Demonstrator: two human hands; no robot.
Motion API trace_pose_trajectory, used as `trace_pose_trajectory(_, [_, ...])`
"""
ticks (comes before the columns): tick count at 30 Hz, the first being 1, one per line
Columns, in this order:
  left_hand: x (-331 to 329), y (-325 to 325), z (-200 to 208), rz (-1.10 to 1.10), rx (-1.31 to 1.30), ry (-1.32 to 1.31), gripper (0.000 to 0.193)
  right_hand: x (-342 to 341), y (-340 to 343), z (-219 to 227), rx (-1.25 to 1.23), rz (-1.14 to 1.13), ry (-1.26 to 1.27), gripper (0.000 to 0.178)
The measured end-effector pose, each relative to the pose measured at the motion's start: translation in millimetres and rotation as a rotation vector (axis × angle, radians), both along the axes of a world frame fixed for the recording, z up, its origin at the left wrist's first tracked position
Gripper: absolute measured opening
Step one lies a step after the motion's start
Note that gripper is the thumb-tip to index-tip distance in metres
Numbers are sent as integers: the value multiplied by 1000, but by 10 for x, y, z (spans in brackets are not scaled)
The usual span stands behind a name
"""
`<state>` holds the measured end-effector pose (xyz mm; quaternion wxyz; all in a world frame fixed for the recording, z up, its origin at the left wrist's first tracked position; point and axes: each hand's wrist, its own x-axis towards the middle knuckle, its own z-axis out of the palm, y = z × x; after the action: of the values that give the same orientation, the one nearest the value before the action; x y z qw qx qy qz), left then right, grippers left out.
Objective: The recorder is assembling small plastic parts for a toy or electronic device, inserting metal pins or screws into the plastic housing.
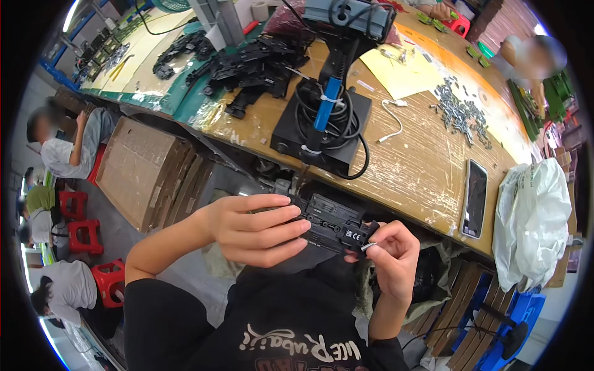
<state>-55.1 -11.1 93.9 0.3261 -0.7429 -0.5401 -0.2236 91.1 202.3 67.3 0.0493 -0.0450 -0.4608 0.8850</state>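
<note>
**Black plastic part [328,224] held in front of the desk [396,170]**

The part is in the air, just before the near edge of the desk. The left hand [255,230] grasps its left end, with the fingers spread over it. The right hand [396,252] is closed at the other end, where a small silvery piece [368,245] shows at the thumb; I cannot tell whether this piece is already inserted.

The desk has a brown, shiny and slightly wrinkled surface. On it, behind the part, stands a black box [286,137] with bundled cables. To the left of the box lies a heap of black parts [250,71]; to the right are a white cable [396,127], a yellow sheet [405,73] and many small metal pieces [461,114]. A phone [474,198] lies near the right edge, close to a white plastic bag [533,226].

In the room, flattened cardboard [133,164] leans at the left side of the desk. Farther left, several people sit near red stools [85,236]. At the lower right stands a blue crate [526,312].
</note>
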Motion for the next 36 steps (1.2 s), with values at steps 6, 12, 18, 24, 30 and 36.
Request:
trace_pose_trajectory(6, [251, 124, 78, 190, -257, -617, 32, 91, 108, 43, 161, 46, -86, 16])
trace_pose_trajectory(12, [420, 125, -51, 157, -894, -1500, 40, 89, 86, -23, 247, 236, -89, 11])
trace_pose_trajectory(18, [603, 83, -159, 246, -645, -1418, 28, 40, -9, -128, 205, 90, -19, 13])
trace_pose_trajectory(24, [623, 69, -156, 235, -643, -1330, 24, 43, -86, -189, 173, 25, 42, 15])
trace_pose_trajectory(30, [656, 50, -168, 234, -639, -1231, 23, 43, -110, -213, 284, 9, 89, 16])
trace_pose_trajectory(36, [669, 36, -183, 245, -600, -1187, 22, 55, -188, -244, 242, -67, 76, 17])
